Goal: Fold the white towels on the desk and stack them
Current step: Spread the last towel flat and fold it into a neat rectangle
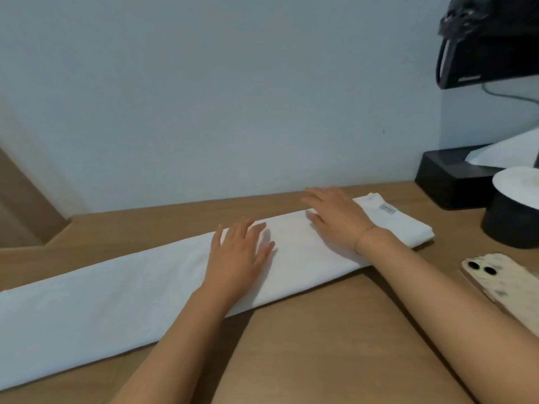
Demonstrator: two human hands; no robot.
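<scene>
Forearms enter from the lower edge and reach forward over the desk (306, 330), a bare wooden top set against a pale wall. Left hand (237, 259): palm down on the towel (116, 293), fingers straight and slightly spread, holding nothing. Right hand (335, 217): likewise flat on the cloth, fingers extended toward the left, a thin bracelet (363, 236) at the wrist; nothing is gripped.

Towel: one white towel lies across the desk as a long, narrow band, running from the lower left edge of view to the right end near the wall, where a small label (388, 209) shows. Its even long edges suggest that the lengthwise fold is already made. Both palms press near the middle and right portion, most likely smoothing the band flat.

Progress, as judged from this view: early. The band is not yet folded across its length, so the shortening folds remain. No finished stack and no second towel can be identified; whether others wait out of view cannot be told.

Right margin: a phone (501, 282) lies face down, just beside the right forearm, with a black box (446, 182) and a white-topped black cylinder (513, 217) behind it, apart from the towel.
</scene>
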